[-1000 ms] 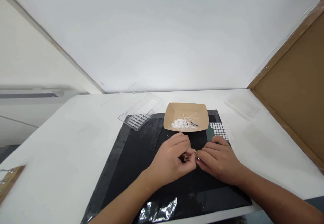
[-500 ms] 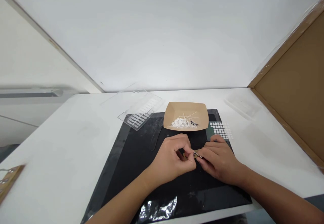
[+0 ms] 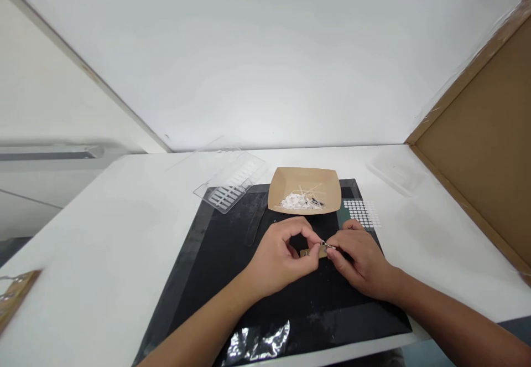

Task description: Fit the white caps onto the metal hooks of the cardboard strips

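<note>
My left hand [image 3: 282,256] is closed in a pinch, thumb and forefinger meeting at one end of a small shiny dark-and-silver piece [image 3: 327,244]. At the piece's other end, my right hand [image 3: 363,262] pinches it between thumb and fingertips. It is too small to name. Just below it, partly behind my left fingertips, a small tan piece [image 3: 322,252] with metallic bits shows over the black mat [image 3: 232,278]. I cannot tell whether the tan piece is held or lies on the mat.
Beyond my hands stands a tan paper tray [image 3: 305,176] with white scraps and thin strips. Clear plastic trays [image 3: 228,192] lie at the back left, a sheet of white stickers [image 3: 360,213] by my right hand. A translucent lid [image 3: 396,173] rests farther right, beside a cardboard panel [image 3: 481,118].
My fingertips have risen slightly, with the shiny piece between them. The right fingers have shifted a little, and more of the tan piece now shows below.
</note>
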The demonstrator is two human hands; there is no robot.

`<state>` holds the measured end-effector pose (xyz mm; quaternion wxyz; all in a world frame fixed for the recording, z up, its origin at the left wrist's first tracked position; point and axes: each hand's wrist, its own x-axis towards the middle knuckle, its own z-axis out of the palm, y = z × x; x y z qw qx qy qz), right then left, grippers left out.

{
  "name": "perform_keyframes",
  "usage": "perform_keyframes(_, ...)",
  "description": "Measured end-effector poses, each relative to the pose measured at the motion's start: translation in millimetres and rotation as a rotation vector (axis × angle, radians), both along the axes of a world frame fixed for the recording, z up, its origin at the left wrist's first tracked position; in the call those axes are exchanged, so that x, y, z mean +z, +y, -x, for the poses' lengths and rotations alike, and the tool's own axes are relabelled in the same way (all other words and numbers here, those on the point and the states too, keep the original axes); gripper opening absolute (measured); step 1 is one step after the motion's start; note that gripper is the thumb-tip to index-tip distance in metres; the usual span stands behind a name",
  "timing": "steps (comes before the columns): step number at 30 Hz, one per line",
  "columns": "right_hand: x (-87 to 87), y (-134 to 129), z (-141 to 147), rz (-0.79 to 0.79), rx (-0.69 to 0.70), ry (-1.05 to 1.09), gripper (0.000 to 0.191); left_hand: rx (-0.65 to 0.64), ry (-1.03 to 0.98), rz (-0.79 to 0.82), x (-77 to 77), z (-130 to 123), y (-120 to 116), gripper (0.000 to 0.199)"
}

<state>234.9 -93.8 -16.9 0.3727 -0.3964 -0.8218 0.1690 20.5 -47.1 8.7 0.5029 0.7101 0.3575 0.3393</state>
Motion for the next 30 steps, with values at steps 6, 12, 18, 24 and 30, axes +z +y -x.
perform_keyframes(6,-0.1,0.6,-0.2,-0.131,-0.022,-0.072,0.017,-0.001,-0.003,-0.005,-0.9,1.3,0.4,0.005)
perform_keyframes(12,2.4,1.4,0.7,-0.261,-0.032,-0.165,0.016,0.009,-0.014,-0.027,-3.3,0.1,0.6,0.003)
perform_keyframes(18,3.1,0.5,0.5,-0.259,-0.001,-0.199,0.013,0.004,-0.06,-0.017,-3.8,0.2,1.4,0.008)
perform_keyframes(24,4.4,-0.2,-0.1,-0.22,0.01,-0.158,0.013,-0.045,-0.152,-0.019,-2.3,-0.1,2.5,0.012)
perform_keyframes(30,5.5,0.8,0.6,-0.196,0.005,-0.139,0.013,-0.061,-0.18,0.105,-3.1,-0.6,-1.3,0.014)
